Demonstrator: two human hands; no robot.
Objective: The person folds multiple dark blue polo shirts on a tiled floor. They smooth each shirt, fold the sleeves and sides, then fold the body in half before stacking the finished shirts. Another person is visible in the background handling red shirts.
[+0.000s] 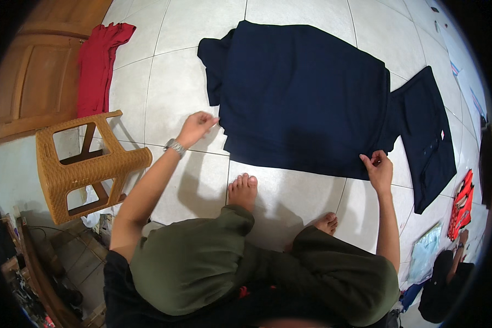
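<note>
A large dark navy garment (306,98) lies spread flat on the tiled floor in front of me, with a sleeve-like piece (214,60) showing at its far left. My right hand (380,169) is at its near right corner, thumb and fingers pinching the edge. By the left edge, my left hand (198,129) hovers with loosely bent fingers apart; the fingertips come close to the cloth, and I see none of it held. Another navy garment (429,147), folded, with small buttons and a pale label, lies to the right, close against the first.
A brown woven-pattern plastic stool (93,164) stands at left, near a wooden door (44,76). Red clothing (98,71) lies beside the door. At right are an orange-red item (461,205), a clear plastic package (425,246) and another person's arm (458,257).
</note>
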